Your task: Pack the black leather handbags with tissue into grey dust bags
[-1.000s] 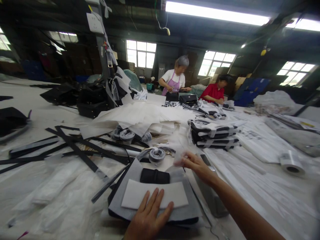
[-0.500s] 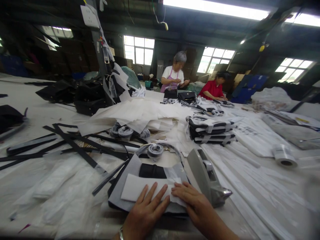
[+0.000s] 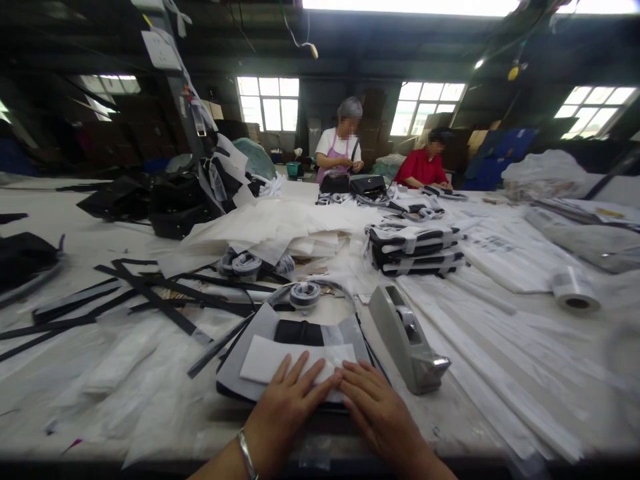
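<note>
A flat grey bag panel (image 3: 260,330) lies at the near edge of the table, with a black folded piece (image 3: 299,332) on its far part and a white sheet (image 3: 273,357) across its middle. My left hand (image 3: 284,407) lies flat on the white sheet with its fingers spread. Beside it my right hand (image 3: 377,407) rests flat as well, fingertips on the sheet's right end, touching the left hand's fingers. Neither hand holds anything. A grey tape dispenser (image 3: 406,337) stands just right of the panel.
Black straps (image 3: 150,300) and clear plastic bags (image 3: 120,360) cover the table's left. White sheets (image 3: 270,230), wrapped strap rolls (image 3: 305,293) and stacked wrapped bags (image 3: 415,250) lie beyond. A tape roll (image 3: 575,293) sits at the right. Two people (image 3: 343,143) work at the far end.
My right hand came back from beyond the tape dispenser and settled flat on the white sheet beside my left hand. The left hand stayed on the sheet.
</note>
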Demonstrator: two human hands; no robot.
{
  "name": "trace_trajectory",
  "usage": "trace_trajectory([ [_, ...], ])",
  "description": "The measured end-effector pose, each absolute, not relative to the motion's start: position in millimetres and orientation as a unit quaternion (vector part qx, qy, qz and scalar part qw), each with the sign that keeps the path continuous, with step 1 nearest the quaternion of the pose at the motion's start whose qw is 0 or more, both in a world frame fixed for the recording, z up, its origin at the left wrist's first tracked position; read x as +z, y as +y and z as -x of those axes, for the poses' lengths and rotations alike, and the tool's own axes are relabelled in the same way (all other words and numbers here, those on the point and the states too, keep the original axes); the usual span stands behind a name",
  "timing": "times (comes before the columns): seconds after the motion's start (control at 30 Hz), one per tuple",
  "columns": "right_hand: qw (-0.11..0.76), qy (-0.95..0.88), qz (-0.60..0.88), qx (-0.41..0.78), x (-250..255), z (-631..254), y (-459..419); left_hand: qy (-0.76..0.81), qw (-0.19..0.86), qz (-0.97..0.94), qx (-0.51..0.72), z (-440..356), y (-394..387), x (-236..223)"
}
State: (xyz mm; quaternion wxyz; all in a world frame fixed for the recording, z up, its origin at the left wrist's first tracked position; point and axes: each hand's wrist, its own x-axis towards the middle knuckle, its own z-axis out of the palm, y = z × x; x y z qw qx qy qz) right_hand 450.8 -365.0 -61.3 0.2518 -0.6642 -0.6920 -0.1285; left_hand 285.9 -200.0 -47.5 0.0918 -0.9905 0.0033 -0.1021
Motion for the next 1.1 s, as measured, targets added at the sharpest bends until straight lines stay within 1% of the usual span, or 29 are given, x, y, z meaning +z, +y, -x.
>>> trace_trajectory([
  [0.13,0.279,-0.679,0.666,-0.13,-54,-447,-368,-0.022,0.073,0.993,-0.09,-289,-206,-49],
  [0.3,0.346,-0.649,0.639,-0.224,-70,-429,-404,-0.004,0.086,0.988,-0.129,-284,-201,-63],
  [0.37,0.348,-0.655,0.628,-0.236,-81,-417,-417,-0.009,0.08,0.987,-0.136,-283,-201,-65],
  [0.53,0.321,-0.665,0.649,-0.185,-95,-385,-400,-0.016,0.081,0.987,-0.138,-284,-204,-59],
  [0.67,0.376,-0.648,0.642,-0.164,-97,-375,-374,-0.008,0.08,0.988,-0.129,-285,-203,-57],
  [0.73,0.389,-0.648,0.633,-0.169,-97,-378,-373,-0.008,0.077,0.988,-0.133,-285,-202,-57],
  [0.87,0.39,-0.649,0.63,-0.173,-95,-397,-393,-0.016,0.074,0.989,-0.128,-285,-201,-58],
  [1.1,0.326,-0.694,0.611,-0.2,-97,-431,-431,-0.022,0.078,0.987,-0.138,-286,-201,-62],
])
